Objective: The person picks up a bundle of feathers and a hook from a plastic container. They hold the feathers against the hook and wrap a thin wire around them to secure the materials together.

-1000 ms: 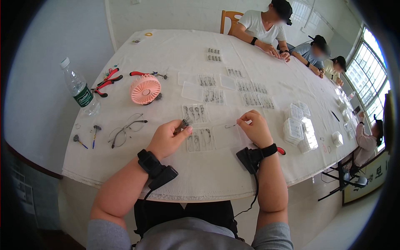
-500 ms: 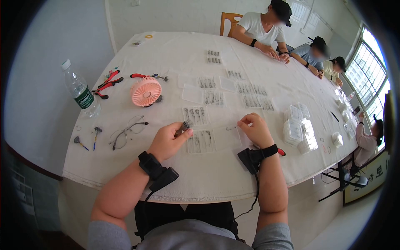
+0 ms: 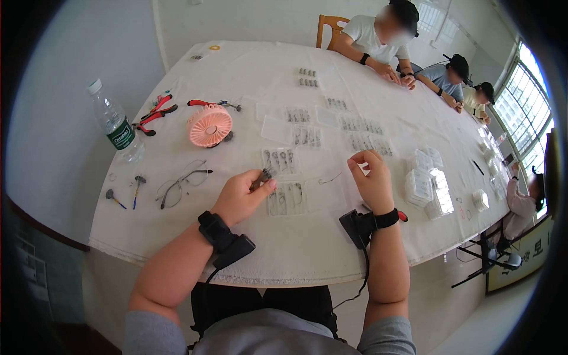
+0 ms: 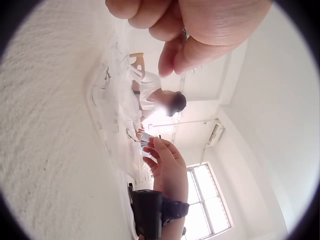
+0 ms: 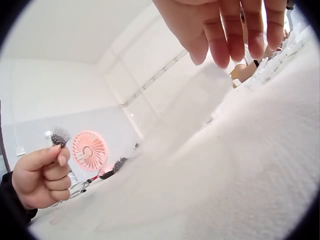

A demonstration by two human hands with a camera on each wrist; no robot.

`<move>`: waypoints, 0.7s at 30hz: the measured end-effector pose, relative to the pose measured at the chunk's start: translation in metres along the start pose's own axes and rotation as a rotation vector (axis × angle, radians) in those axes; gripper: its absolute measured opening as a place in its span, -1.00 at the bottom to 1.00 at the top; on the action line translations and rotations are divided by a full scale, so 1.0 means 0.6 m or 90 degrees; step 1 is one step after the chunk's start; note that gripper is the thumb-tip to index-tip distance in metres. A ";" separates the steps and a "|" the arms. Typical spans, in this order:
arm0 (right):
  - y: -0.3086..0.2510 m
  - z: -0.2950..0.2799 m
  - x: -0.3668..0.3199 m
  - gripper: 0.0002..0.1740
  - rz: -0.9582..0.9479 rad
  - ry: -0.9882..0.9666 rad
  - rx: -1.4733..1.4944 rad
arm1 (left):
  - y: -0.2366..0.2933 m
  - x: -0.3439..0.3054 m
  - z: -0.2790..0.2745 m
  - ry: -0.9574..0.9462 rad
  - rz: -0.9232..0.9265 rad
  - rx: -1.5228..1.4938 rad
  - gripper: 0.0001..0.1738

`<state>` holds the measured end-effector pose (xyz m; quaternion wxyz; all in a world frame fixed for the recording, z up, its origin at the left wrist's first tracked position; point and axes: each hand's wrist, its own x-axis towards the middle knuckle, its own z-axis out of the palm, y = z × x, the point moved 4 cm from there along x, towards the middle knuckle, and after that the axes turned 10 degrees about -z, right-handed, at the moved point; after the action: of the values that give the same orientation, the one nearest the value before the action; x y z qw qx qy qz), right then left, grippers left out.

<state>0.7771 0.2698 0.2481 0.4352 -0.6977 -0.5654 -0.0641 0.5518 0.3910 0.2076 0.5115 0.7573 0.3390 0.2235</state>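
In the head view my left hand (image 3: pixel 239 194) pinches a bristly bundle of fine dark wires (image 3: pixel 266 174) between thumb and fingers. The same bundle (image 5: pixel 61 138) spreads above the fingertips in the right wrist view. My right hand (image 3: pixel 373 180) hovers to the right, its fingers bent loosely with nothing between them. Left of its fingertips lies a thin bent wire (image 3: pixel 329 180). Between the hands stands a clear compartment box (image 3: pixel 287 199) with dark wire pieces in it. Another filled box (image 3: pixel 278 160) is just behind it.
Several clear boxes stand farther back, and stacked boxes (image 3: pixel 427 183) are at the right. To the left are a pink fan (image 3: pixel 210 126), glasses (image 3: pixel 177 186), red-handled pliers (image 3: pixel 157 115) and a water bottle (image 3: pixel 118 130). Other people sit along the far side.
My right hand has let go of the thin bent wire and drawn up and to the right, fingers loosening. The left hand keeps its bundle in nearly the same place.
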 end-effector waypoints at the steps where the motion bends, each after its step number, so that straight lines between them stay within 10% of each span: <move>1: -0.009 -0.002 0.001 -0.89 -0.009 0.015 0.003 | -0.003 0.001 0.000 0.003 0.008 -0.004 -0.66; 21: -0.103 0.091 -0.045 -0.86 -0.329 -0.274 -0.004 | -0.004 0.004 0.012 -0.033 -0.016 0.097 -0.73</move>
<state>0.6932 0.2861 0.2322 0.2728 -0.5300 -0.8025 -0.0254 0.5577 0.3890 0.2024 0.4634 0.7954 0.3512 0.1711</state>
